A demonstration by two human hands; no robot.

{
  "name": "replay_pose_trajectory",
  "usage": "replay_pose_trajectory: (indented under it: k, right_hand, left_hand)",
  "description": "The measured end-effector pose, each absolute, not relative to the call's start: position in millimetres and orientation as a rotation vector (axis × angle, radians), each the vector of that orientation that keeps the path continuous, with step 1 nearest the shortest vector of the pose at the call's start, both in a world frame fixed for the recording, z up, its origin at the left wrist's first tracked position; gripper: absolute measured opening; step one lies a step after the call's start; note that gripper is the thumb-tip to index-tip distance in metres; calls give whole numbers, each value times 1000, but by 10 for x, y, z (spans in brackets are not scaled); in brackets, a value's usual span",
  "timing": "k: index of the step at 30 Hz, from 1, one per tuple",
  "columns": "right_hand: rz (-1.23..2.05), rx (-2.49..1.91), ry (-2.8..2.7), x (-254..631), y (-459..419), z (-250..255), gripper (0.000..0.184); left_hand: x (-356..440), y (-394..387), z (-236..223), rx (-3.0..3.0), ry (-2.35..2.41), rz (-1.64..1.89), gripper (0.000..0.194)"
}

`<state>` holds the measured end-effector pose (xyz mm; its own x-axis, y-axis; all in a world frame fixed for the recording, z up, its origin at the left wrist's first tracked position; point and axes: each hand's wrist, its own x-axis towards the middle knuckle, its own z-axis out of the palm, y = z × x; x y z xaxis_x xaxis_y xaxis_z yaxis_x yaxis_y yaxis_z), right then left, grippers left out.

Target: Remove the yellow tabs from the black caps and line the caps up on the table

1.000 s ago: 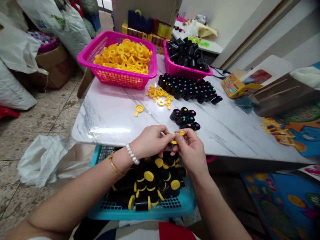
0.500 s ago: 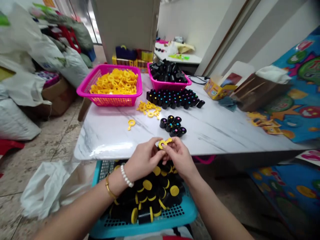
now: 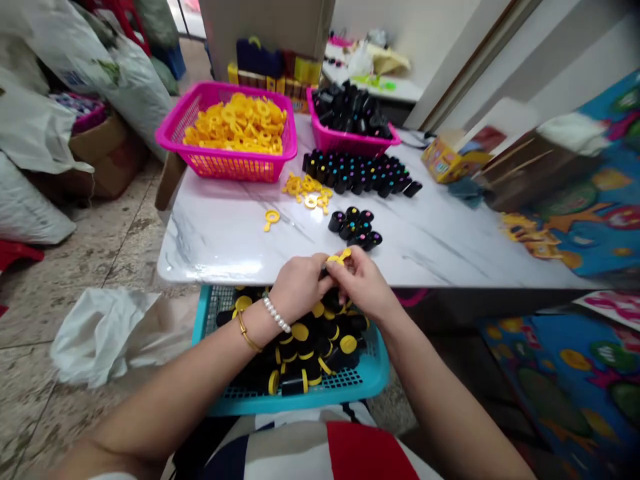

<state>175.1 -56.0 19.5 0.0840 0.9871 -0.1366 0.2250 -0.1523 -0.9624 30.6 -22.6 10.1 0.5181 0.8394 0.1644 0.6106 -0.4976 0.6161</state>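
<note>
Over the near table edge, my left hand (image 3: 303, 283) is closed around a small black cylinder, of which only a sliver shows between the fingers. A yellow plastic ring with a tab (image 3: 345, 254) sits at the cylinder's top. My right hand (image 3: 367, 283) pinches this ring, its thumb pressed over it. Below both hands, a blue basket (image 3: 373, 383) holds many black cylinders with yellow ends (image 3: 349, 344). Just beyond the hands stands a small cluster of black cylinders with coloured dots (image 3: 357, 230). One loose yellow ring (image 3: 271, 217) lies to the left.
A pink basket of yellow rings (image 3: 167, 133) stands at the table's back left. Beside it is a pink basket of black cylinders (image 3: 350, 141). Rows of black cylinders (image 3: 360, 173) and a small pile of yellow rings (image 3: 305, 190) lie in front. A yellow box (image 3: 445, 160) stands right.
The view has tilted down, so the table appears higher. My right thumb now covers more of the yellow ring, which shows less from above. Both hands keep their hold.
</note>
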Motion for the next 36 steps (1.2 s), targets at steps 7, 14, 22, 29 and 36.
replay_pose_trajectory:
  k: [7,14,22,29,36]
  right_hand:
    - [1255,-1552,-1224,1784,-478,182,33]
    - [1158,-1495,-1147,1724,-597,127,31]
    - [1551,-1298,-1000,1975,-610,188,27]
    - [1332,-1513,-1349,1868,-582,283,27]
    - [1350,-1379,-1189,1674,-1105,112,26]
  left_hand:
    - [231,-186,113,2245,956,561,15]
    - [243,-179,84,2195,1007,585,22]
    - [238,-307,53,2361,1033,611,23]
    - [368,-382,46,2496,1256,504,28]
    - [57,-710,69,2396,991,512,21]
